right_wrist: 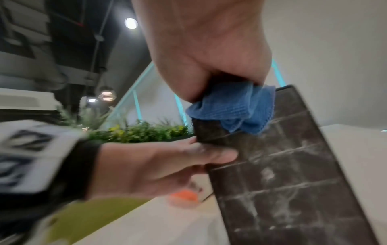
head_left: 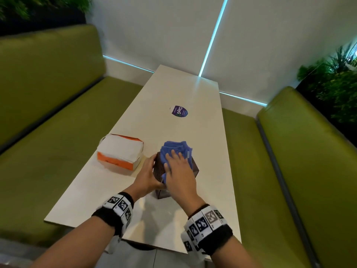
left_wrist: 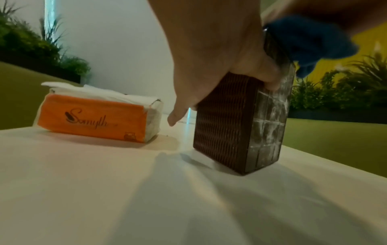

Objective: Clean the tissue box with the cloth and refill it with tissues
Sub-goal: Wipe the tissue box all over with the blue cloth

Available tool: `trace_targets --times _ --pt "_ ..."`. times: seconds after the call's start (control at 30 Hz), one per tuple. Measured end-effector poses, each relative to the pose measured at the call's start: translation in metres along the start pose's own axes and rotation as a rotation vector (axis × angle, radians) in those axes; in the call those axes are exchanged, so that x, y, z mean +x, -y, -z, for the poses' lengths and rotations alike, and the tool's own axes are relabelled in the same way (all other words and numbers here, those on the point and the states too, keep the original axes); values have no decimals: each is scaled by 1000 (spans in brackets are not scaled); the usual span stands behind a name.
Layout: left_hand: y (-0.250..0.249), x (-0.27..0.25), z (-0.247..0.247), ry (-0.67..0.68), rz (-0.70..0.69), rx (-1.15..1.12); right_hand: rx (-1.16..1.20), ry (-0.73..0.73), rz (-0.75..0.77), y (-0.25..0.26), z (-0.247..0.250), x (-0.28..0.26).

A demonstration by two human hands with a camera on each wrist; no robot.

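A dark brown tissue box stands on end on the white table; its smooth face is streaked with white dust. My left hand grips its woven left side, thumb on the dusty face. My right hand lies on top, fingers spread over a bunched blue cloth, thumb tucked round the cloth's edge. An orange pack of white tissues lies to the left, torn open on top.
A round purple sticker sits farther along the table. Green padded benches run along both long sides. Plants stand behind the right bench, and a white wall closes the far end.
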State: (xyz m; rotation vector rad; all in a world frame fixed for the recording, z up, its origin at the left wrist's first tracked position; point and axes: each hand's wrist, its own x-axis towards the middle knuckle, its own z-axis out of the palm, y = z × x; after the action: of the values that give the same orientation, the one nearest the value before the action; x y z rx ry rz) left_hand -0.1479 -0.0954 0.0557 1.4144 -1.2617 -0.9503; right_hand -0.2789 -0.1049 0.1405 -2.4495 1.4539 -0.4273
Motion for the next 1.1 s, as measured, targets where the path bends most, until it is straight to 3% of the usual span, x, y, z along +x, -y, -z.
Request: trace_targets --times 0.1,0.23,0.33,0.5,0.67,0.77,0.83,0.9,0.97,1.03,1.1 --pt "0 -1 0 -18 -1 -3 71 35 41 -5 -1 4" --pt "-3 1 -6 -26 21 32 -5 -7 -102 -50 3 34" --pt "-1 2 -4 -18 3 33 -39 9 -169 -39 2 29" --pt "-3 0 -2 -35 -31 -2 -86 15 113 -4 -8 0" --pt "-3 2 -4 -33 -6 89 22 -2 -42 -44 3 26" --pt "0 1 -5 -40 -15 174 -33 -39 -113 -40 7 30" --pt "6 -1 -3 -30 -15 235 -130 -32 -56 -19 2 18" --pt "-2 1 -1 -66 -104 339 -109 -22 107 2 -11 2" --pt "-13 -3 -6 -89 -55 142 -56 -36 250 9 -22 -9" --pt "-11 -3 -4 -76 -51 224 10 -43 240 0 -21 -4" --pt "2 1 -3 -50 -18 260 85 -38 123 -19 -13 6"
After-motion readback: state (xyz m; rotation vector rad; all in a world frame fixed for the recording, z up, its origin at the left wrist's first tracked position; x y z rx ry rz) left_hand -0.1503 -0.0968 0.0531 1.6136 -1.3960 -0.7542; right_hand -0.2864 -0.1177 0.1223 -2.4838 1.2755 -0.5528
